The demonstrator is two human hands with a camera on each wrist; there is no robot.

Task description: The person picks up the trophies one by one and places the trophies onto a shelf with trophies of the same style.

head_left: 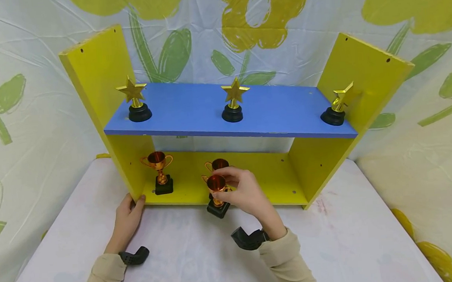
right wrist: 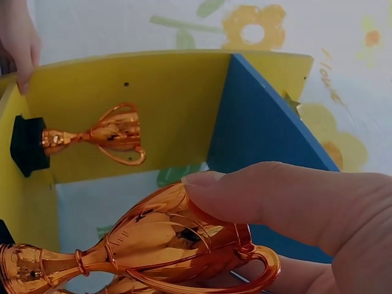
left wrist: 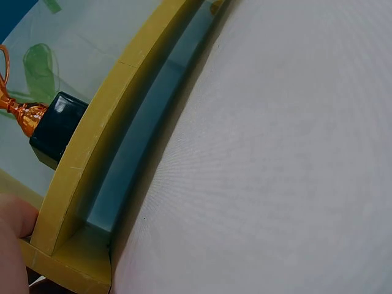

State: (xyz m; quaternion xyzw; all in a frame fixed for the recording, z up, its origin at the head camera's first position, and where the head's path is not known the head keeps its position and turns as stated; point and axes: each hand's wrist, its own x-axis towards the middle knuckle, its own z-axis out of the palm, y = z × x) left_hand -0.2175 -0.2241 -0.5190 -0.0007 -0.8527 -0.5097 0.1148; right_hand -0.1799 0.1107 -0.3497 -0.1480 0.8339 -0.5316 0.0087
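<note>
My right hand (head_left: 246,191) pinches a copper-coloured trophy cup (head_left: 216,184) by its bowl, thumb on the near side. The cup has two handles and a square black base, which overlaps the front edge of the yellow lower board (head_left: 190,199). Directly behind it, partly hidden, is a second trophy cup (head_left: 220,163). A third trophy cup (head_left: 157,160) stands upright toward the left of that board. With thumb and fingers on either side, my left hand (head_left: 127,218) grips the lower front corner of the shelf's left panel (head_left: 122,164).
Three gold star trophies stand on the blue upper board (head_left: 193,108): one at left (head_left: 133,92), one mid-board (head_left: 235,93), one at right (head_left: 340,99) beside the yellow right panel (head_left: 366,76). The shelf rests on a white-clothed table (head_left: 194,259), with a flowered curtain (head_left: 204,34) behind.
</note>
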